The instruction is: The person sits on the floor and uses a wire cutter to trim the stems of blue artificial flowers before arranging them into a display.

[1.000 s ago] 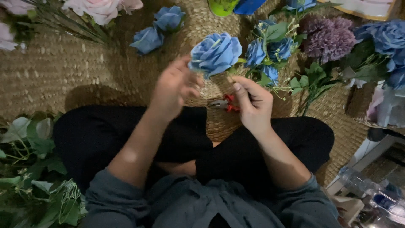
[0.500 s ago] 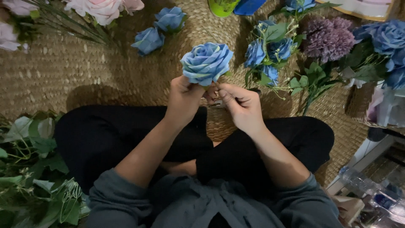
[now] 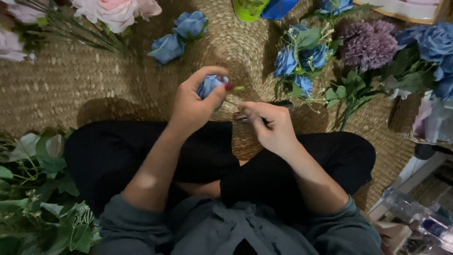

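Cross-legged on woven mat (image 3: pixel 85 89): left hand (image 3: pixel 193 106) cupping blue rose head (image 3: pixel 209 85); right hand (image 3: pixel 269 125) gripping small cutters (image 3: pixel 278 104) at stem. Trimming apparently underway; loose blue blooms (image 3: pixel 181 35), greenery (image 3: pixel 37 189) still unassembled.

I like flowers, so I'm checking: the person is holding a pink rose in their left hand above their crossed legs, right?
Not quite. The head view shows the rose in the left hand is blue, not pink. The pink rose lies untouched on the woven mat. The rest is right: it is held above the crossed legs.
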